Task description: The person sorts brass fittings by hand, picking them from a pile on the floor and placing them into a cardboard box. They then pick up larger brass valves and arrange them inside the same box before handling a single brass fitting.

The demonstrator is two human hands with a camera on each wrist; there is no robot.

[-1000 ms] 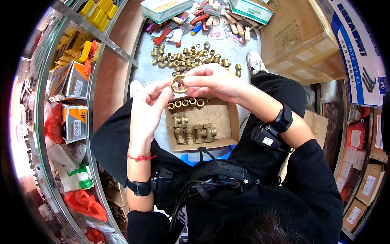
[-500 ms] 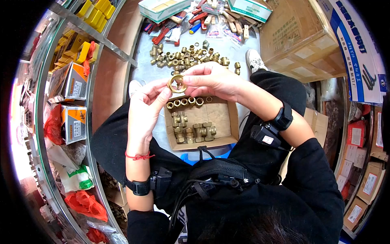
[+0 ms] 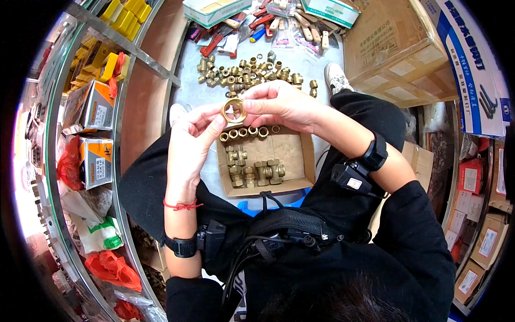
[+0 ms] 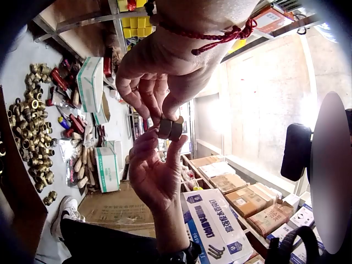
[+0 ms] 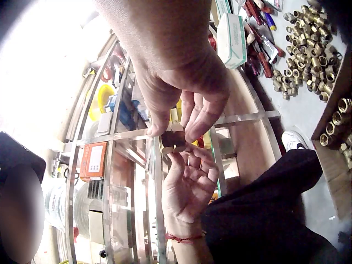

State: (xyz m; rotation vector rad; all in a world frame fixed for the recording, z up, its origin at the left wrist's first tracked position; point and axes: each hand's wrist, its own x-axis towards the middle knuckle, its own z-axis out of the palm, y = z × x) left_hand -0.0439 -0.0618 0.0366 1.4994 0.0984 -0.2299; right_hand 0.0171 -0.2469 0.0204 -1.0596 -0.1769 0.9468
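A brass hex pipe fitting [image 3: 234,110] is held up over the far left edge of a shallow cardboard box [image 3: 296,185], its round opening facing the head camera. My left hand [image 3: 197,131] pinches its left side between thumb and fingers. On the opposite side, the thumb and fingers of my right hand [image 3: 281,109] grip it. Two hex sections [image 4: 170,128] of the fitting show side by side in the left wrist view. Inside the box, a row of brass fittings [image 3: 242,133] stands with openings up, and several larger hex fittings [image 3: 263,173] are grouped nearer me.
Beyond the hands lies a pile of loose brass fittings [image 3: 252,72]. Wooden- and red-handled scrapers [image 3: 308,31] lie farther back by green-and-white boxes [image 3: 217,13]. A large carton [image 3: 394,53] stands at right, stocked shelves [image 3: 126,161] at left. My legs flank the box.
The fitting's opening has turned slightly to face the head camera more squarely. Both hands keep their hold, with only a small shift to the left in the view.
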